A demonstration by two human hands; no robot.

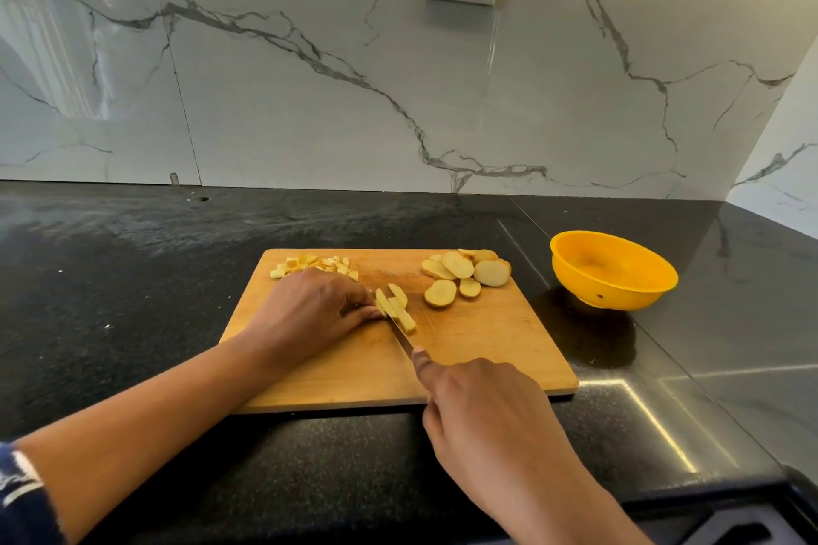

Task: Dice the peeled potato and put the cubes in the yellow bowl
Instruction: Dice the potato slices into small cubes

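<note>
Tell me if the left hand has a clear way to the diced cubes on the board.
Probably yes: the cubes lie just beyond the left hand with nothing between, though it holds the potato strips.

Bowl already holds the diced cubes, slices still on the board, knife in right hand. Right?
No. The head view shows the bowl empty; the cubes lie in a pile at the far left corner of the board. The slices still on the board and the knife in the right hand are correct.
</note>
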